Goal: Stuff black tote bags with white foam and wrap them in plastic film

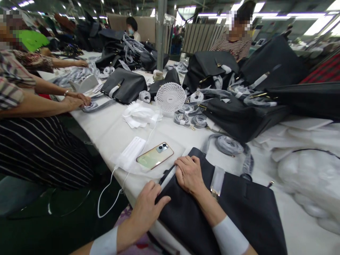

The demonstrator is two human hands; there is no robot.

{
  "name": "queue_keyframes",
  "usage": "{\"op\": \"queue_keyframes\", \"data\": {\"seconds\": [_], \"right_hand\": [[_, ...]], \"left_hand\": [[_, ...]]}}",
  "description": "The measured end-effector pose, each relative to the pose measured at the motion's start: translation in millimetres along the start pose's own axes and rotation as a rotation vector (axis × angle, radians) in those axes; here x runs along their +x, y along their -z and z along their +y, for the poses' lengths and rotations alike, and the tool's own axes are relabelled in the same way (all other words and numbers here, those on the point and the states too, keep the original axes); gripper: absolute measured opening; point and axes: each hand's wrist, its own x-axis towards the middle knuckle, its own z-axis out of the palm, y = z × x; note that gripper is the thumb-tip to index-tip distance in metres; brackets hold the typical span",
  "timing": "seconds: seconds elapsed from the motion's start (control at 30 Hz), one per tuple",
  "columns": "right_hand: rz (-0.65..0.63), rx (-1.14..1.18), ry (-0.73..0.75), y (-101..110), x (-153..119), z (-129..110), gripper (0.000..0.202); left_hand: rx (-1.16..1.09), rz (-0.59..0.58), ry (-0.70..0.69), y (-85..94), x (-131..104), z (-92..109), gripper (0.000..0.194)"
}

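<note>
A black handbag (pixel 247 209) lies on the white table in front of me, its front strap (pixel 217 179) wrapped in clear film over a gold clasp. My left hand (pixel 151 205) is at the bag's left edge, fingers curled over it and thumb resting on the black side. Higher up, my right hand (pixel 189 173) lies on the bag's upper left edge, its fingers bent around the rim. White material (pixel 168 177) shows along the opening between my hands. A wrapped handle (pixel 248 161) stretches out behind the bag.
Beyond the bag are a phone (pixel 156 156), a white power bank (pixel 132 150) with a cable, and a small white fan (pixel 170 97). Black bags (pixel 212 71) and wrapped straps crowd the back and right. A co-worker's hands (pixel 77 101) work at the left.
</note>
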Motion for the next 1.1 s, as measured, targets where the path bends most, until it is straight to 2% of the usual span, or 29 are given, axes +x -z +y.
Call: {"op": "queue_keyframes", "data": {"seconds": [0.1,0.2,0.3,0.4,0.5,0.57,0.6,0.63,0.7,0.8,0.87,0.93,1.03,1.1], "right_hand": [[-0.009,-0.005,-0.001,0.2,-0.8,-2.4,0.019],[-0.011,-0.015,-0.005,-0.6,-3.3,-6.6,0.02],[0.032,-0.028,0.001,-2.4,-5.3,-10.0,0.017],[0.052,-0.008,0.0,-4.6,-4.7,-9.4,0.016],[0.048,0.027,-0.03,-6.8,-2.7,-6.1,0.017],[0.068,0.041,-0.052,-8.0,-2.0,-4.3,0.017],[0.078,0.047,-0.058,-8.5,-2.0,-3.8,0.016],[0.087,0.052,-0.061,-8.9,-2.1,-3.4,0.016],[0.098,0.061,-0.066,-9.4,-3.0,-2.7,0.016],[0.109,0.086,-0.066,-10.3,-5.7,0.8,0.018],[0.164,0.118,-0.069,-11.5,-8.3,5.2,0.02],[0.286,0.166,-0.121,-13.3,-11.1,10.4,0.024],[0.465,0.208,-0.261,-16.2,-13.9,15.9,0.029],[0.519,0.19,-0.331,-17.2,-14.2,17.1,0.03]], "left_hand": [[-0.054,-0.01,-0.093,1.0,7.0,-6.6,0.028],[-0.092,-0.076,-0.158,9.9,11.3,-14.6,0.03],[-0.081,-0.155,-0.195,17.5,13.4,-21.6,0.032],[-0.055,-0.182,-0.201,20.1,12.2,-23.7,0.03],[-0.01,-0.12,-0.151,19.6,7.7,-17.6,0.025],[-0.012,-0.011,-0.142,16.6,5.9,-8.5,0.015],[-0.031,0.054,-0.15,13.8,6.6,-2.8,0.019],[-0.065,0.113,-0.161,10.0,8.9,3.6,0.031],[-0.147,0.176,-0.165,0.2,18.8,17.3,0.054],[-0.272,0.165,-0.119,-15.7,45.4,36.6,0.07],[-0.344,0.139,-0.092,-24.4,66.1,45.9,0.07],[-0.366,0.118,-0.068,-30.9,85.3,51.7,0.067],[-0.27,0.098,-0.054,-36.9,110.1,56.2,0.062],[-0.148,0.083,-0.06,-39.3,125.3,58.5,0.058]]}}
